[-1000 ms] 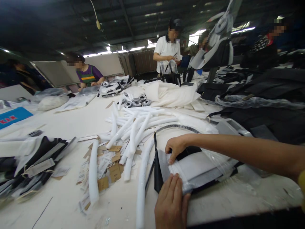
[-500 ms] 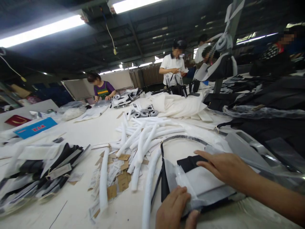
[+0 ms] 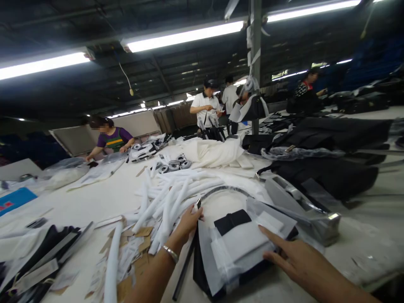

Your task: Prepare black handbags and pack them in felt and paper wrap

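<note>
A black bag [image 3: 202, 269] lies on the table in front of me, with its curved handle [image 3: 225, 189] towards the far side. White wrapping sheets and a folded packet [image 3: 241, 244] with a black piece [image 3: 232, 221] rest on top of it. My left hand [image 3: 188, 221], with a bracelet at the wrist, is at the handle's left end by the metal fitting, its fingers pinched together there. My right hand [image 3: 288, 254] rests on the right part of the wrapping, index finger and thumb apart, holding nothing.
White foam tubes [image 3: 167, 206] and brown tags [image 3: 124, 286] lie to the left. Wrapped black bags [image 3: 328, 176] lie at the right. A post [image 3: 256, 50] rises beyond. People work across the table. Black and white pieces [image 3: 44, 261] are piled at the near left.
My left hand has moved from the near edge of the wrapping up to the handle's left end. My right hand has shifted slightly down the wrapping. The view has turned right.
</note>
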Available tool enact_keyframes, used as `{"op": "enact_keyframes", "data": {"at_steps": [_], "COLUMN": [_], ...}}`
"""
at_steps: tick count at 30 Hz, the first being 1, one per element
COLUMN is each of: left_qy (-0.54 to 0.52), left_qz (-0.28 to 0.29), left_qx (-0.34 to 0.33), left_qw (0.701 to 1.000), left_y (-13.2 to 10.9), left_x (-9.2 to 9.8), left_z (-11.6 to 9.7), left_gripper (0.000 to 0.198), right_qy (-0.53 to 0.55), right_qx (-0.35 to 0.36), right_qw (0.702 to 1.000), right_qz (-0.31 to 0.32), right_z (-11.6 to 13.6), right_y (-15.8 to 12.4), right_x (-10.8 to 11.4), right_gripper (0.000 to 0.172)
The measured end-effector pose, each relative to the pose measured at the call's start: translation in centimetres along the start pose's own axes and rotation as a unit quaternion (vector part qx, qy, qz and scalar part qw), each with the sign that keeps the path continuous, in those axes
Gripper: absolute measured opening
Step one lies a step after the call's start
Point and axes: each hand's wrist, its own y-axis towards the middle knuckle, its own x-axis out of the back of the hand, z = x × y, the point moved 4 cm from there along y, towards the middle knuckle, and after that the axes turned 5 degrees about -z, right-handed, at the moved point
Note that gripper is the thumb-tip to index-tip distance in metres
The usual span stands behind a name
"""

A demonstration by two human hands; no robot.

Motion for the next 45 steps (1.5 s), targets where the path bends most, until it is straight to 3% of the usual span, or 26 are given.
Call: {"op": "enact_keyframes", "data": {"at_steps": [3, 5, 8, 11, 13, 15, 19, 22, 25, 27, 30, 33, 38, 41, 45], "left_qy": [-0.086, -0.147, -0.237, -0.338, -0.303, -0.210, -0.097, -0.095, -0.224, -0.315, -0.342, -0.319, -0.282, -0.263, -0.161], "left_qz": [-0.006, -0.032, -0.086, -0.126, -0.118, -0.079, -0.033, 0.004, 0.045, 0.042, 0.045, 0.072, 0.079, 0.031, -0.069], "left_qx": [0.023, 0.006, -0.053, -0.150, -0.189, -0.211, -0.264, -0.253, -0.182, -0.119, -0.074, -0.055, -0.062, -0.084, -0.157], "left_qw": [0.996, 0.989, 0.966, 0.921, 0.927, 0.951, 0.959, 0.963, 0.956, 0.941, 0.936, 0.943, 0.954, 0.961, 0.972], "left_y": [-0.7, -1.9, -4.9, -8.9, -11.2, -12.6, -13.4, -13.3, -12.8, -12.3, -11.6, -10.9, -10.5, -11.2, -13.3], "left_x": [-0.4, 0.5, 2.5, 3.2, 2.1, 0.4, -1.3, -1.3, -0.9, -0.5, 0.0, 0.1, 0.0, 0.3, 0.9], "left_z": [-0.8, -2.6, -6.6, -9.5, -9.6, -8.7, -7.5, -8.4, -10.2, -11.6, -14.0, -15.7, -16.5, -16.4, -15.6], "left_gripper": [0.039, 0.046, 0.053, 0.045, 0.037, 0.031, 0.039, 0.044, 0.057, 0.061, 0.060, 0.057, 0.056, 0.056, 0.046], "right_qy": [0.027, 0.103, 0.259, 0.344, 0.301, 0.237, 0.259, 0.329, 0.397, 0.441, 0.501, 0.517, 0.466, 0.436, 0.383], "right_qx": [-0.016, -0.010, 0.002, 0.041, 0.080, 0.116, 0.164, 0.162, 0.156, 0.157, 0.169, 0.196, 0.161, 0.122, 0.142], "right_qw": [0.999, 0.995, 0.966, 0.938, 0.950, 0.961, 0.934, 0.913, 0.894, 0.878, 0.847, 0.830, 0.865, 0.889, 0.908], "right_qz": [0.011, 0.008, -0.011, -0.004, -0.018, -0.080, -0.186, -0.181, -0.139, -0.103, -0.060, -0.068, -0.089, -0.068, -0.089], "right_z": [0.1, 0.4, 1.0, 1.8, 2.5, 3.4, 6.0, 8.4, 11.2, 13.0, 15.3, 16.5, 15.7, 14.9, 14.8], "right_y": [-0.8, -0.9, 0.7, 3.8, 5.7, 6.6, 5.0, 4.1, 4.7, 5.5, 5.7, 5.0, 3.7, 3.1, 2.1], "right_x": [0.0, 0.4, 1.1, 0.5, -0.3, -0.7, 0.9, 3.8, 6.7, 8.1, 9.2, 9.3, 6.7, 5.3, 5.6], "right_gripper": [0.077, 0.078, 0.076, 0.076, 0.070, 0.054, 0.038, 0.039, 0.047, 0.052, 0.054, 0.054, 0.069, 0.076, 0.077]}}
